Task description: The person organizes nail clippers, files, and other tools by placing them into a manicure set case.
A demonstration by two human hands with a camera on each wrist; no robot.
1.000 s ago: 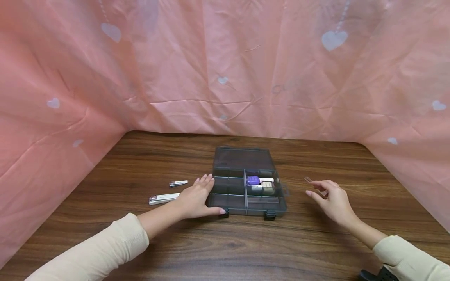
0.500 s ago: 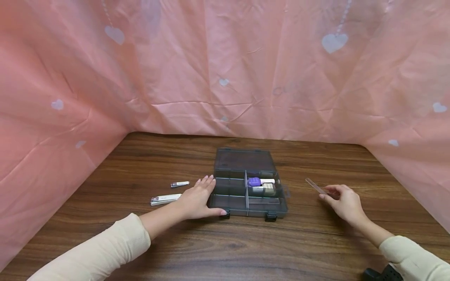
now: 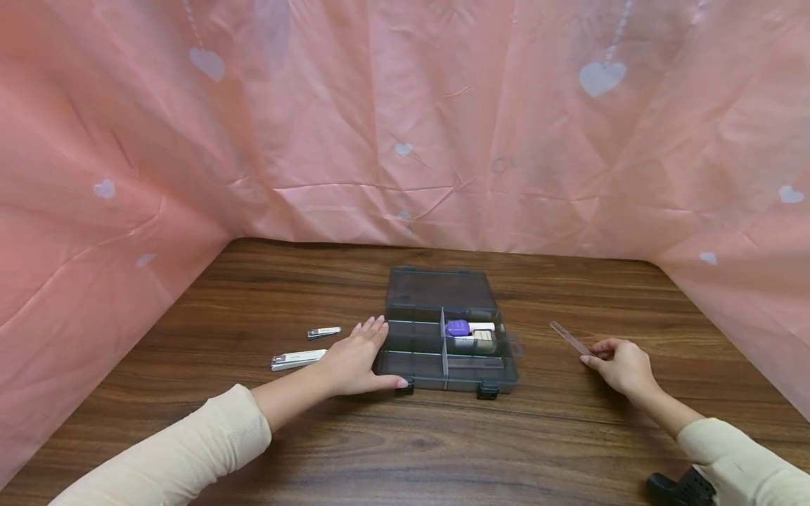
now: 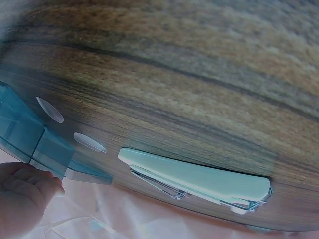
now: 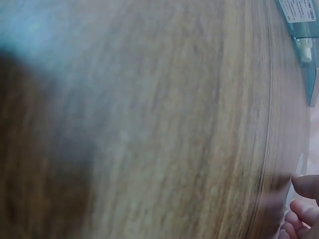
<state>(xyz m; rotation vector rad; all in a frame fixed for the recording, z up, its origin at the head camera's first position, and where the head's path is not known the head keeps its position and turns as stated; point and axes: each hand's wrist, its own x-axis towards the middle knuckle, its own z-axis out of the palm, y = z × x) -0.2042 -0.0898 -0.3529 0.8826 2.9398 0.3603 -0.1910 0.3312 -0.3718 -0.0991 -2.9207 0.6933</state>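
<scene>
My left hand point(image 3: 354, 362) rests with straight fingers along the left side of a grey see-through compartment box point(image 3: 436, 288), its thumb at a front latch point(image 3: 408, 385). Between thumb and fingers, my right hand point(image 3: 623, 365) pinches the near end of a narrow clear strip point(image 3: 568, 337) close over the table, right of the box. The strip points away to the left. A purple nail polish bottle point(image 3: 457, 328) and a beige-labelled bottle point(image 3: 484, 340) lie in a right-hand compartment. In the right wrist view, the strip point(image 5: 290, 194) shows only partly beside the fingers.
Left of the box lie a large nail clipper point(image 3: 297, 359) and a small nail clipper point(image 3: 324, 332); the left forearm passes close by the large one. The box lid is folded back. A pink curtain point(image 3: 443, 140) walls off the wooden table point(image 3: 405, 450) behind and at both sides.
My right hand has moved slightly right and toward me, and more of the clear strip now shows beyond its fingers. The left hand keeps its place on the box.
</scene>
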